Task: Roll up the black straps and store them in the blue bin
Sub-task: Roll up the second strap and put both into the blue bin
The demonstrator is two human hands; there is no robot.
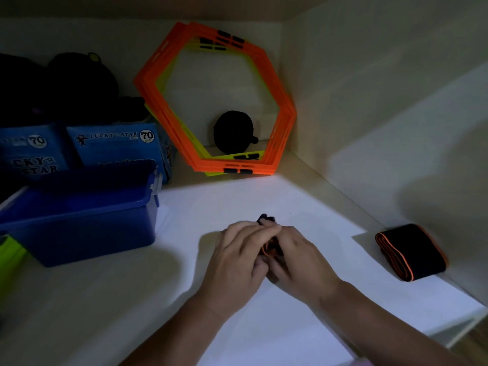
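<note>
Both hands meet over the middle of the white shelf. My left hand and my right hand curl round a black strap with orange edging, which is mostly hidden between the fingers; a black end pokes out beyond them. A second black strap with an orange edge lies folded flat on the shelf to the right, untouched. The blue bin stands open at the left, apart from both hands; its inside is too dark to read.
Orange and yellow hexagonal frames lean in the back corner, with a round black object behind them. Blue "Lucky Star" packs and dark bags sit behind the bin. A green item lies at far left. The shelf edge runs at lower right.
</note>
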